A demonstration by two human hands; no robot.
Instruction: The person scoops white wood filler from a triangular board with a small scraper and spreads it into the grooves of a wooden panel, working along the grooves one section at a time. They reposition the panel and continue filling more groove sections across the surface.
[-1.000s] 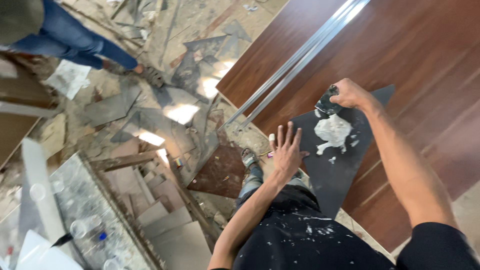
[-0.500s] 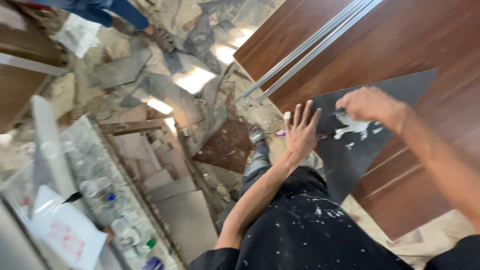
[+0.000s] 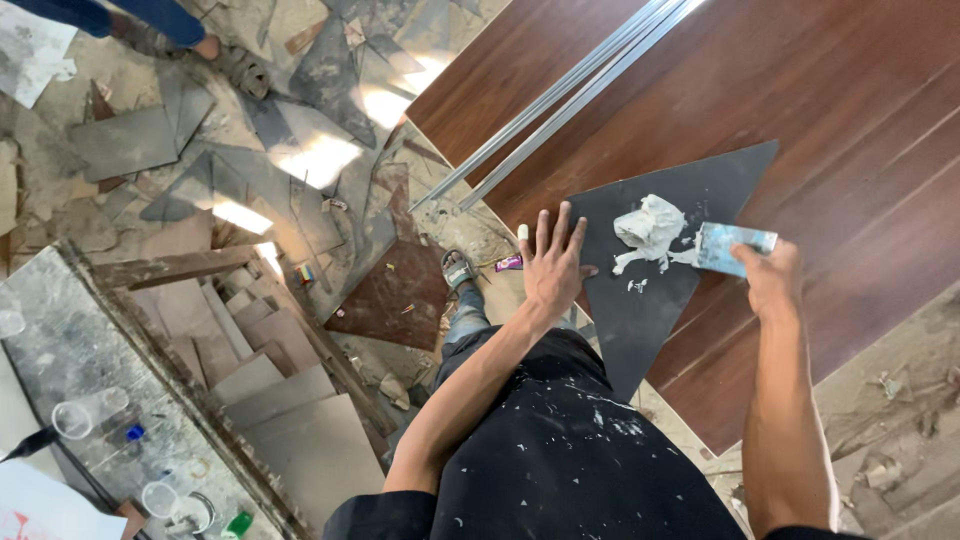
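**Dark triangular panel, with filler, on wood-grain board**

On the near left part of the large reddish-brown wood-grain board (image 3: 800, 130), a dark grey triangular panel (image 3: 650, 320) is laid flat, one tip pointing toward the board's far right edge, another toward the person's dark paint-spattered trousers (image 3: 570, 450).

- Left hand (image 3: 552, 268): laid palm down on the panel's left edge, fingers spread wide; nothing is pinched or held, the panel is only pressed down.
- Right hand (image 3: 772, 282): closed around the handle of a flat metal putty knife (image 3: 733, 245), whose smeared blade is set at the right side of the filler.
- Lump of white putty (image 3: 648, 226): heaped near the middle of the panel's upper half, with small smears just below it.
- Two pale metal strips (image 3: 570, 95): laid side by side along the board's left edge, well apart from the panel.
- Floor to the left: broken grey tile offcuts (image 3: 130, 140), a brown square tile (image 3: 395, 300) and rubble; another person's sandalled foot (image 3: 240, 68) is seen at the top.
- Grey spattered worktop (image 3: 80, 360) at lower left: clear plastic cups (image 3: 78, 418) are kept on it.

Handling note: the spreading is judged best done with the blade held at a low angle and drawn through the lump in even strokes, the panel being kept pinned by the flat hand so that it cannot slide on the smooth board.
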